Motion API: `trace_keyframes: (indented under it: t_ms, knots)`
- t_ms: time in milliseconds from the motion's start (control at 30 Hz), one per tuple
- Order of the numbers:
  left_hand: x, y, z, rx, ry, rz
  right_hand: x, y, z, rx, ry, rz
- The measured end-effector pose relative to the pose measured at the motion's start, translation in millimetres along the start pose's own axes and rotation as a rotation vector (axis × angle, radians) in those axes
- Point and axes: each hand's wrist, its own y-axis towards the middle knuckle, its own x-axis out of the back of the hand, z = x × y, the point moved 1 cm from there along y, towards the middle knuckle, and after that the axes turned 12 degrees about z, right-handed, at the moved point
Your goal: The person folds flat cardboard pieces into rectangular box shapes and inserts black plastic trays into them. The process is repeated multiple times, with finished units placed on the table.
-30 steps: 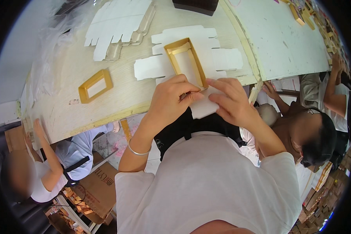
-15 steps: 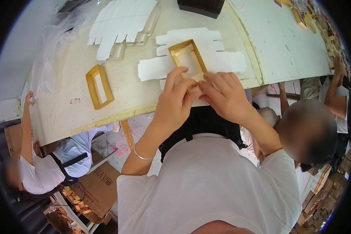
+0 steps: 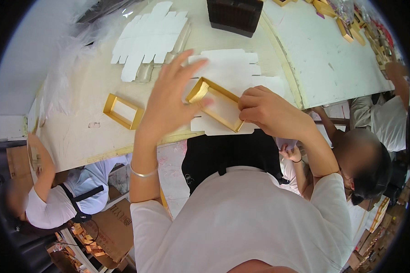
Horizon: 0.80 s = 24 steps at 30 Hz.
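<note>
A shallow gold cardboard box [image 3: 195, 93], like an open frame with a pale inside, lies at a slant on a white die-cut card sheet [image 3: 232, 61] in front of me. My right hand [image 3: 269, 111] pinches its right end between thumb and fingers. Just over the box's left end is my left hand [image 3: 171, 98], fingers spread and slightly blurred, holding nothing that I can see; whether its thumb touches the rim I cannot tell. A second gold box [image 3: 108, 104] of the same shape sits farther left on the table.
Stacked white card sheets [image 3: 150, 38] lie at the far left beside clear plastic film [image 3: 59, 68]. A dark block [image 3: 234, 17] stands at the back. Gold boxes [image 3: 346, 29] are heaped at the far right. Co-workers [image 3: 50, 204] are at both sides.
My left hand has let go of the box and moved left and up, its fingers opening. The box in my right hand has turned; the second box also lies at another angle. The view has shifted.
</note>
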Motion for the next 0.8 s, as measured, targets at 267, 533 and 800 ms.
trace_keyframes:
  t_ms: [267, 533, 800]
  knots:
    - [-23.4, 17.0, 23.7, 0.288, 0.019, 0.301, 4.6, 12.2, -1.9, -0.014, 0.091, 0.166]
    - [-26.0, 20.7, 29.8, 0.255, 0.022, 0.326, 86.0, 38.7, -90.6, -0.3, -0.339, -0.661]
    - [-21.0, 1.0, 30.7, 0.315, -0.295, 0.281, 98.2, 64.6, -148.0, -0.499, -0.695, -0.404]
